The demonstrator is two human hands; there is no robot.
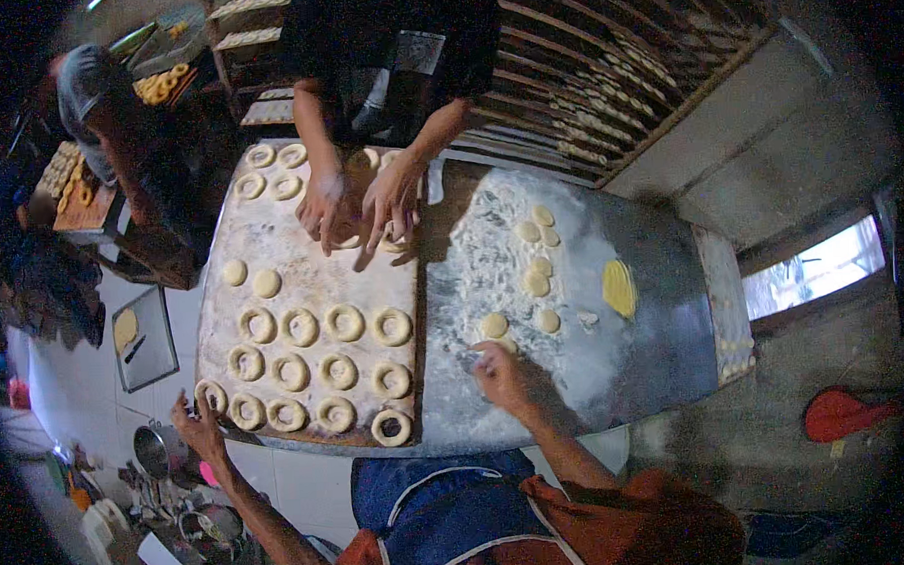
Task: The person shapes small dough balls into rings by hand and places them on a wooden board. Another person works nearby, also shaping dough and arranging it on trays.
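Left hand (200, 423): placed at the near left corner of the board (303, 278); fingers loosely curled and slightly spread, the tips touching the edge of the corner ring (211, 395). Whether the ring is gripped cannot be told.
Right hand (497, 369): laid on the floured worktop (652, 305) near its front edge; fingers bent and held close together, the tips set against a dough disc (492, 325). A pinch cannot be confirmed.
Dough disc: small, round, flat, pale yellow, matt; located just right of the board, in the flour patch (472, 272).
Other discs (539, 269): a loose column is seen running toward the far edge of the worktop, each one apart from the next.
Yellow sheet (619, 288): a thin oval, brighter yellow, lying right of the discs.
Board: flat, rectangular, pale and dusted with flour; it covers the left half of the worktop.
Rings (316, 372): dough rings with open centres, laid in rows along the near half of the board; more are seen at its far left corner.
Plain rounds (250, 278): two unpierced pieces near the left edge of the board.
Worktop: grey sheet metal, smooth where bare.
Second person's hands (360, 208): at the far edge of the board, fingers spread downward onto the dough.
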